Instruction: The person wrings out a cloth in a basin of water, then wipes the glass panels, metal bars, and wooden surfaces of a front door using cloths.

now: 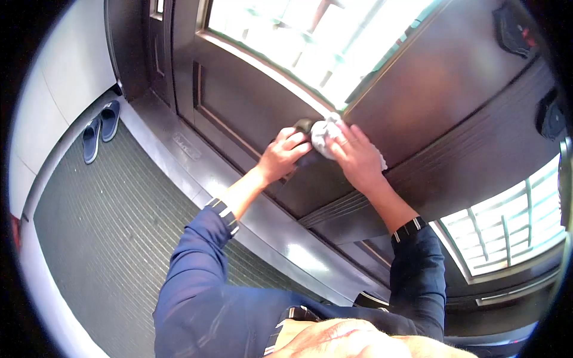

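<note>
In the head view a dark brown panelled door [256, 98] with a bright window stands in front of me. My right hand [356, 156] presses a crumpled light grey cloth [325, 132] against the door, just below the window's lower corner. Its fingers lie over the cloth. To the left of the cloth, my left hand [284, 155] has its fingers curled around a dark knob or handle [304, 126] on the door. The cloth partly covers the area beside that dark part.
A ribbed grey mat [119, 227] lies on the floor at the left, with a pair of dark blue slippers [91, 140] at its far end. A metal sill [253, 221] runs along the door's foot. Another barred window [501, 230] is at the right.
</note>
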